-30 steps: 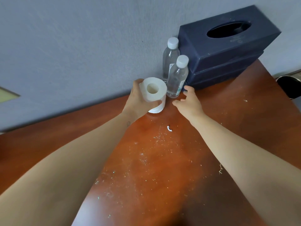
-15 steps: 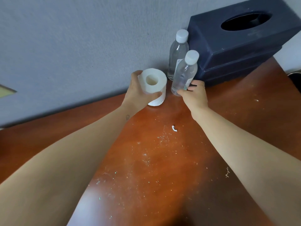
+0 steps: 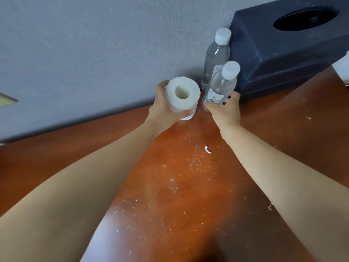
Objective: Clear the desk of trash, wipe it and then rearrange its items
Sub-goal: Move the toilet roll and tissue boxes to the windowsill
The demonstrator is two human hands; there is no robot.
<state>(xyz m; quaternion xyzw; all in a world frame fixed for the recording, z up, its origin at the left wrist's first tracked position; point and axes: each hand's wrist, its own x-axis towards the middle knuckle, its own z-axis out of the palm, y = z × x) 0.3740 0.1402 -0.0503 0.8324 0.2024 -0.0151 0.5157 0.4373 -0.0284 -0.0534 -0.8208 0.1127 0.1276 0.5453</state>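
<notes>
Desk (image 3: 283, 148) of reddish-brown wood fills the lower part of the view and runs under both forearms; its near edge is cut off by the frame. At the far left a pale object (image 3: 5, 99) on the grey wall (image 3: 94, 53) is also cut off, and I cannot tell what it is.

The left hand (image 3: 164, 108) grips a white toilet paper roll (image 3: 182, 91) from the side. The thumb is in front and the fingers are mostly hidden behind the roll. The roll is tilted so that its hollow core faces the camera. Whether its lower edge touches the desk, I cannot tell.

Just to the right, the right hand (image 3: 226, 112) holds the lower part of a clear bottle (image 3: 220, 86) with a white cap. The fingers curl round it and hide its base. The print on its label is too small to read.

Behind it a second bottle (image 3: 215, 57) stands close to the wall, just beside a dark blue tissue box (image 3: 273, 53). The top and right side of the box are cut off.

The two hands are apart, each on its own thing, with a narrow strip of desk between them. Nearer to the camera, between the forearms, lie a small curved white scrap (image 3: 207, 149) and many pale crumbs (image 3: 173, 182).
</notes>
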